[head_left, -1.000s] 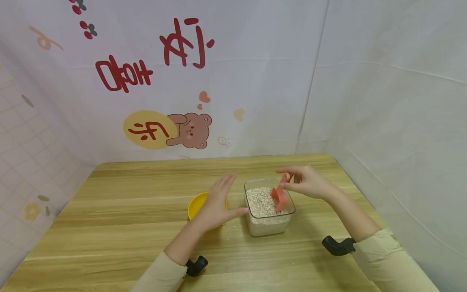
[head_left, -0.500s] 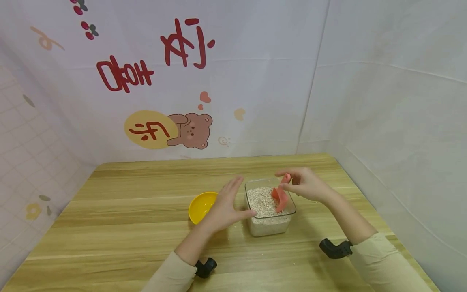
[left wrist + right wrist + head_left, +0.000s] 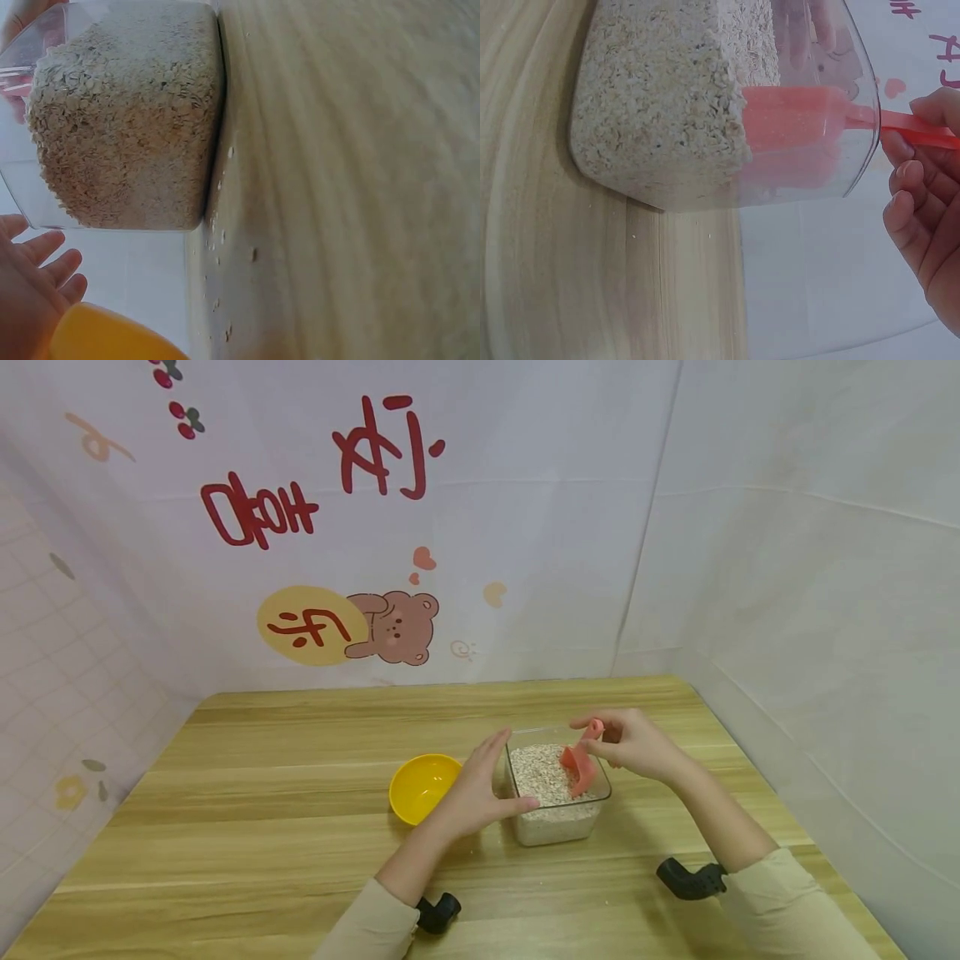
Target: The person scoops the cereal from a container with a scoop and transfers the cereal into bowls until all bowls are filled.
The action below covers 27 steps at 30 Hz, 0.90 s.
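A clear square container (image 3: 557, 833) of dry oat flakes (image 3: 542, 772) stands on the table. A coral-pink scoop (image 3: 579, 768) rests in the oats at its right side, handle leaning up over the rim. My right hand (image 3: 637, 745) pinches that handle between thumb and fingers, as the right wrist view (image 3: 934, 127) shows from the side. My left hand (image 3: 474, 789) is spread with straight fingers at the container's left side, its thumb by the near left corner; whether it touches the wall I cannot tell. Partly behind my left hand sits a yellow bowl (image 3: 420, 785).
Loose oat flakes (image 3: 225, 330) are scattered on the wooden table (image 3: 262, 827) between bowl and container. White printed cloth (image 3: 540, 527) hangs behind and along both sides. A black curved mount is on each wrist, the left one (image 3: 438, 912) and the right one (image 3: 690, 881).
My left hand has moved right from over the bowl to the container's left side, uncovering more of the bowl. My right hand has drawn slightly closer around the scoop handle; the scoop stays in place.
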Motion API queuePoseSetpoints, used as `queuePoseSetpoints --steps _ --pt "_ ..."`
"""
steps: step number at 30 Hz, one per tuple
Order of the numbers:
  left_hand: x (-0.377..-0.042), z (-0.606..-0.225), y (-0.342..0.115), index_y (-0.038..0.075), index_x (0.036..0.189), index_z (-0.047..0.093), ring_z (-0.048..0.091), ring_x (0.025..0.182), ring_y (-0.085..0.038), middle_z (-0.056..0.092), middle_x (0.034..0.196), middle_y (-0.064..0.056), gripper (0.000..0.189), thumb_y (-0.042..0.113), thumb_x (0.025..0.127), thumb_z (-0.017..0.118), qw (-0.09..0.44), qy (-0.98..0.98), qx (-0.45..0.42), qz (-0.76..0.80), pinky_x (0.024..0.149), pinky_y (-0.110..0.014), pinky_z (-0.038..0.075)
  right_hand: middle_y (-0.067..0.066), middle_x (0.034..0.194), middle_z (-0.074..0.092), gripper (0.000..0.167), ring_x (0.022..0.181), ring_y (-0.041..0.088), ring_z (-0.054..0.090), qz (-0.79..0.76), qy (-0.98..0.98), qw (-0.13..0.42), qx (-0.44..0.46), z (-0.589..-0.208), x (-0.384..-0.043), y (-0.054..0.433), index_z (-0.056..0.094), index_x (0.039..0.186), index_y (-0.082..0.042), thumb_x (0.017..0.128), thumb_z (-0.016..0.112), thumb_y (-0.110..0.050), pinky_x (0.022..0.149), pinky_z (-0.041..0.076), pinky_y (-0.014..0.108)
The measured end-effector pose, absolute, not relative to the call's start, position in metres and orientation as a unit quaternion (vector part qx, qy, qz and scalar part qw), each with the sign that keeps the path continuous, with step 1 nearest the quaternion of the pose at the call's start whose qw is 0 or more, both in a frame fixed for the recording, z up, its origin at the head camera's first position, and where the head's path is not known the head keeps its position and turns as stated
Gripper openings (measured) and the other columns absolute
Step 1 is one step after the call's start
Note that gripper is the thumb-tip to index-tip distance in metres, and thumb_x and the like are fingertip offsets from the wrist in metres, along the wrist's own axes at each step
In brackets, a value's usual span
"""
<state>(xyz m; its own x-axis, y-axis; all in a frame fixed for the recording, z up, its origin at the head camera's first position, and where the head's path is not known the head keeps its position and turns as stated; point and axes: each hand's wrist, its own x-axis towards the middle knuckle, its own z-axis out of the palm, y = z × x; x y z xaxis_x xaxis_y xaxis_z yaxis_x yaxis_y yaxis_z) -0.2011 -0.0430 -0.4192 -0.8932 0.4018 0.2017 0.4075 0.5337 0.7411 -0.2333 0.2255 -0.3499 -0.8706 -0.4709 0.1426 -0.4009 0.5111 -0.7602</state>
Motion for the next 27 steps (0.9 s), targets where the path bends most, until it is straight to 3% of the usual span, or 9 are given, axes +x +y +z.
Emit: queuePoseSetpoints --steps 20,27 --pt "-0.203 -0.425 -0.040 0.022 0.154 0.016 0.024 0.140 -0.028 0.017 0.158 0.000 0.113 0.059 0.067 0.079 -0.012 -0.861 -0.228 -0.455 0.105 -0.056 0.029 0.009 0.063 0.059 0.022 0.048 0.012 0.045 -0.460 0.855 0.042 -0.234 -0.356 -0.223 0.226 0.068 0.108 0.000 0.089 0.066 -0.009 0.041 0.036 0.024" --pt "-0.203 -0.423 -0.040 0.022 0.154 0.018 0.024 0.140 -0.027 0.018 0.157 -0.001 0.113 0.058 0.067 0.080 -0.016 -0.856 -0.223 -0.467 0.105 -0.055 0.029 0.014 0.070 0.063 0.021 0.048 0.015 0.048 -0.481 0.848 0.051 -0.217 -0.359 -0.222 0.227 0.068 0.106 0.002 0.086 0.065 -0.004 0.041 0.042 0.028"
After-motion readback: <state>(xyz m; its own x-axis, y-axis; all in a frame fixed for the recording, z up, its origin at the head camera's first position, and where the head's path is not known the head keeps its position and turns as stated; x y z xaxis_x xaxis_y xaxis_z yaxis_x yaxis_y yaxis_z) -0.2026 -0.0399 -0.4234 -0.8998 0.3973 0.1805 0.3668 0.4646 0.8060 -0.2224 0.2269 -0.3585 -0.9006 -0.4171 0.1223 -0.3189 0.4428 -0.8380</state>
